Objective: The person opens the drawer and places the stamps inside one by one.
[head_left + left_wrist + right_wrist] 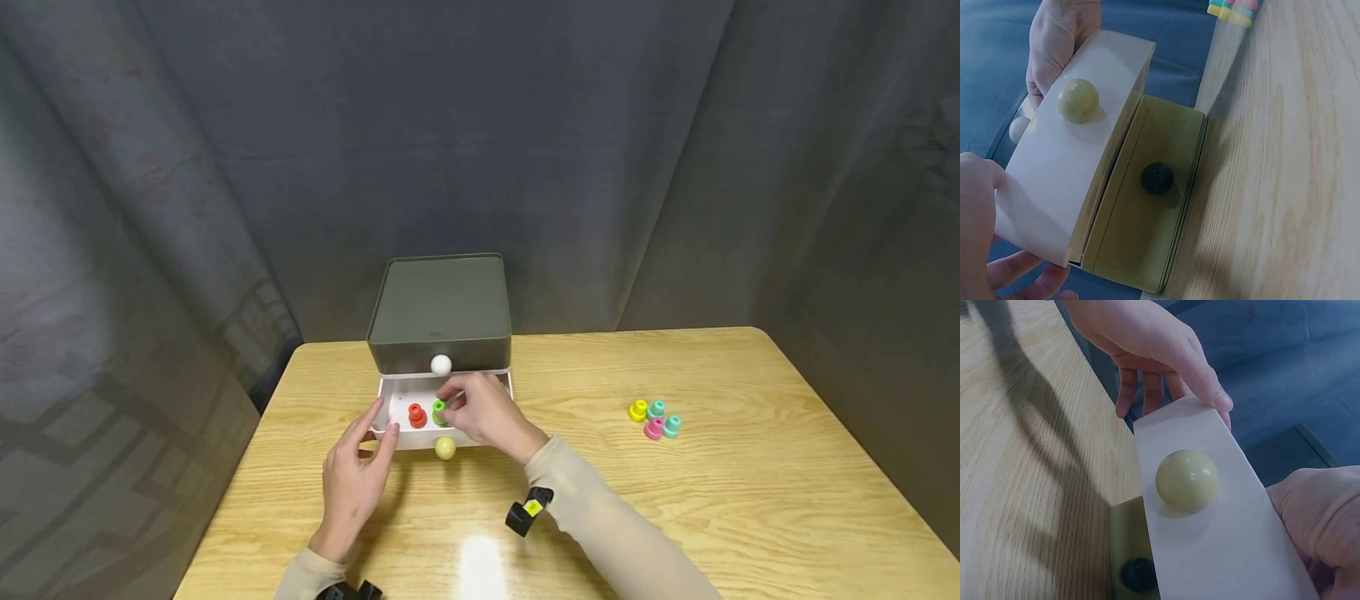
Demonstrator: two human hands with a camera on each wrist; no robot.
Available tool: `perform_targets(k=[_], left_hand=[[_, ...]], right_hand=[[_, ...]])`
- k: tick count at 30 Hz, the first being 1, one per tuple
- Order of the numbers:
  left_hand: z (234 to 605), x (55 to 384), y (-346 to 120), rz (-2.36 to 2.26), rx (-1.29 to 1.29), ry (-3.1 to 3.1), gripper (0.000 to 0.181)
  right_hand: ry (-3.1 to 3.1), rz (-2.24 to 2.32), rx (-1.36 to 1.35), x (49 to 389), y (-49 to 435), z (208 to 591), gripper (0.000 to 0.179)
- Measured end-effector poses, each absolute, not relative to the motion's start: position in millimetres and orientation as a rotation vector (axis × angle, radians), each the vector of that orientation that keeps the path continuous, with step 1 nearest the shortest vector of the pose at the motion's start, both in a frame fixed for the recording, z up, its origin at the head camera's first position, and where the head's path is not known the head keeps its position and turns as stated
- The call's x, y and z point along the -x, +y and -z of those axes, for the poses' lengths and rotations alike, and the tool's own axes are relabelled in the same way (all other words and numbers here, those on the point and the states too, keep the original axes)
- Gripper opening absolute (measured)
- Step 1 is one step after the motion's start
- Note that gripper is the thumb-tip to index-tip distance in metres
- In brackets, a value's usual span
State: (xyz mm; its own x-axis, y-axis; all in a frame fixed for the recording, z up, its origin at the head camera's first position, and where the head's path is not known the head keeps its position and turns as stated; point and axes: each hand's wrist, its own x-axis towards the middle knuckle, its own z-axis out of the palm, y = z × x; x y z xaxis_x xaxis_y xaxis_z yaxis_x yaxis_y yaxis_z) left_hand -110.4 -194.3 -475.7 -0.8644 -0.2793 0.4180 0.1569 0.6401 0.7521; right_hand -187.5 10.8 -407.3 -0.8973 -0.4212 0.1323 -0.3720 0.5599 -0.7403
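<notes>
My left hand (355, 483) grips the left front corner of a pulled-out white drawer (415, 442), its thumb at the front edge and its fingers along the side. The drawer has a pale yellow ball knob (1187, 480). Inside it, a small red stepped peg (417, 416) stands upright. Just right of that peg, my right hand (487, 412) reaches into the drawer and pinches a similar green peg (439, 412) between thumb and fingers. In the wrist views the drawer front hides both pegs.
The drawer belongs to a dark grey drawer box (442, 304) with a white knob (441, 365) above. Below sits a closed olive drawer (1141, 219) with a dark knob (1157, 179). On the table's right lie a yellow peg (637, 410), a pink peg (654, 428) and two turquoise pegs (672, 427).
</notes>
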Motion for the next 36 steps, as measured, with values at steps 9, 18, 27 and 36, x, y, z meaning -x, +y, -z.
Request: perform_targets(k=[9,18,27,36], left_hand=[[475.3,109.7,-193.7,1.148,-0.087,-2.358,0.045],[477.2,110.7,-194.3,1.145,-0.091,-2.347,0.045],[477.9,111.1,-195.5,1.160,-0.104,-2.331,0.045],[477.7,111.4,-195.5,1.160,-0.108,-2.332,0.045]], right_hand=[[2.723,1.274,0.698,183.5,15.8,403.2,0.022],[2.771,1.324,0.660,177.1,25.1,391.6,0.021],[2.766,1.493,0.606,171.6,37.3,382.8,0.018],[2.808,1.580,0.571,169.4,59.1,389.1,0.017]])
